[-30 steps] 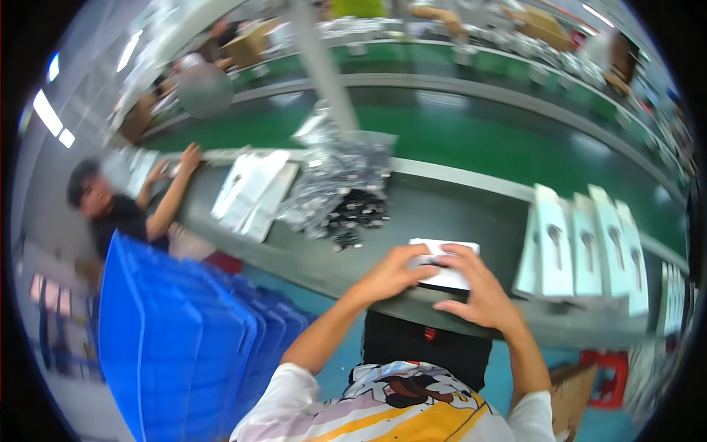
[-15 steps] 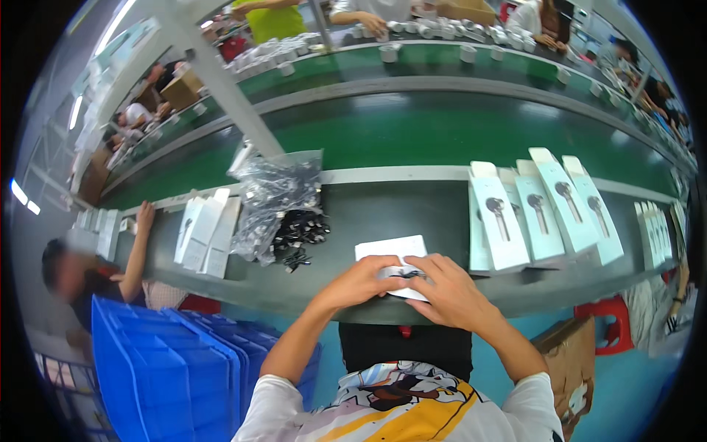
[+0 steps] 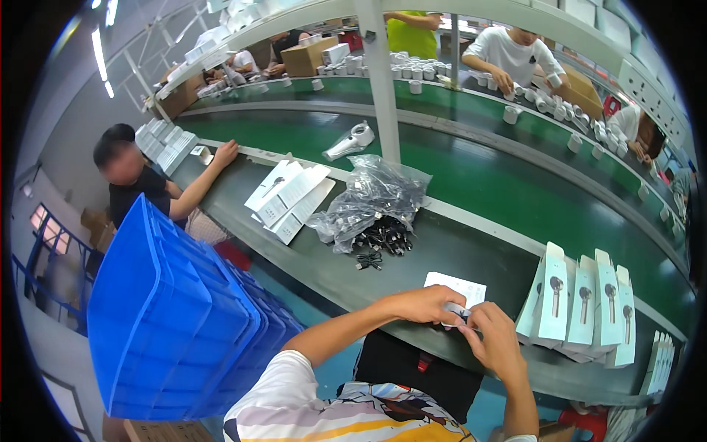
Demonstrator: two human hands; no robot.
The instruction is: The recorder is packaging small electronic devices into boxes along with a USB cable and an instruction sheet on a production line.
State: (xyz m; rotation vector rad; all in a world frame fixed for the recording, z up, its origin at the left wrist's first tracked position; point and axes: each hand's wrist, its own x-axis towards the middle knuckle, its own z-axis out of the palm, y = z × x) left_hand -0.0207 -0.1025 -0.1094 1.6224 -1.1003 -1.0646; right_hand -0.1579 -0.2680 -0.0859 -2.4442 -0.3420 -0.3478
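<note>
Above the front edge of the bench, my left hand (image 3: 438,304) has its fingers closed round a small white item (image 3: 456,312) with a dark strip across it, mostly hidden by the fingers. My right hand (image 3: 498,337) is closed against the same item from the other side, thumb and fingertips bent in. Just beyond both hands lies a flat white sheet or card (image 3: 458,284) on the bench. To its left a pile of black cables (image 3: 384,237) spills from a clear plastic bag (image 3: 372,191), with one coiled cable (image 3: 369,261) lying apart in front.
Open pale boxes with a fan picture (image 3: 582,295) stand at right; more white boxes (image 3: 291,195) lean at left. A bagged white device (image 3: 352,140) lies on the green belt (image 3: 471,177). Blue crates (image 3: 173,309) stand by my left side. Co-workers sit left and across.
My view has swung left, so the bench now slants and things sit further right. Both hands stay together on the small item. The bagged white device on the belt has come into view.
</note>
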